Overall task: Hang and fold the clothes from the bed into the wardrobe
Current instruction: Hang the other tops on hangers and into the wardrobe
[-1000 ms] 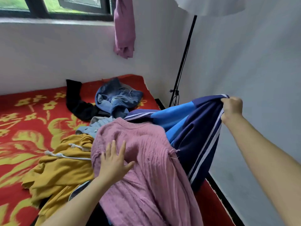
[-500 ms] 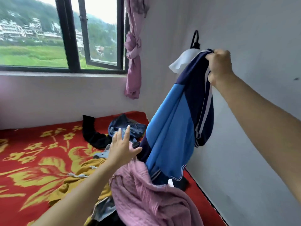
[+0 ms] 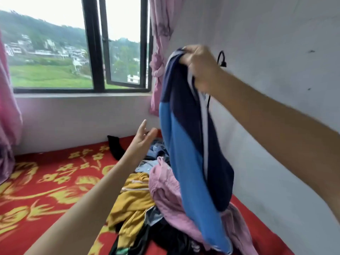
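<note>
Pinches the top of a blue and navy jacket (image 3: 184, 144) in the right grip (image 3: 198, 67), high above the pink sweater (image 3: 165, 190) on the red bed (image 3: 46, 181). Holds the left grip (image 3: 143, 137) open and empty, fingers straight, above and left of that sweater. Shows a yellow garment (image 3: 132, 199) touching the sweater's left side, and denim (image 3: 156, 150) behind it.
</note>
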A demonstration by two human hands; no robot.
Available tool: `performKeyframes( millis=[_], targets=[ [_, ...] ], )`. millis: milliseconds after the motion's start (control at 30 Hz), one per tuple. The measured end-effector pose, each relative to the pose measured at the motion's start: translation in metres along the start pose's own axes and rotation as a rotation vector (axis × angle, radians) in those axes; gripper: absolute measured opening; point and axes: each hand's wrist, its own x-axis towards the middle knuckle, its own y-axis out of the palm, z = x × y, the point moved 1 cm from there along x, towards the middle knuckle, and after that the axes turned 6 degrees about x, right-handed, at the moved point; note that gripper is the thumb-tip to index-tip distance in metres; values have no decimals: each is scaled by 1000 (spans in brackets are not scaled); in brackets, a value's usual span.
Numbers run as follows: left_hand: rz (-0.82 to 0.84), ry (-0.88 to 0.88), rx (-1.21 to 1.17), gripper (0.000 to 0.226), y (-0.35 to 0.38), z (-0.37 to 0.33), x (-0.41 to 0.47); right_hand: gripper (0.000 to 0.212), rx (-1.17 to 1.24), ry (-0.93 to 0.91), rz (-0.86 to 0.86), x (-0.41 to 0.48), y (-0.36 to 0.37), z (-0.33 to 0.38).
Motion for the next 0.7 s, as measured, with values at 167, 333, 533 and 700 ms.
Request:
performKeyframes(
  millis=[167,333,533,700],
  targets=[
    [-57,-464,-219,74,-73,77,-71,11,-84,308,217,-98,88,-116],
    [0,-732,-242,88,-105,159,-149,19,-187,495,354,-209,157,-236],
    [-62,-958,-154,58,-113,235,-205,29,-61,830,551,-286,187,-309],
    [-88,-985,125,39,-100,278,-223,10,-316,931,463,-299,149,-365]
  ],
)
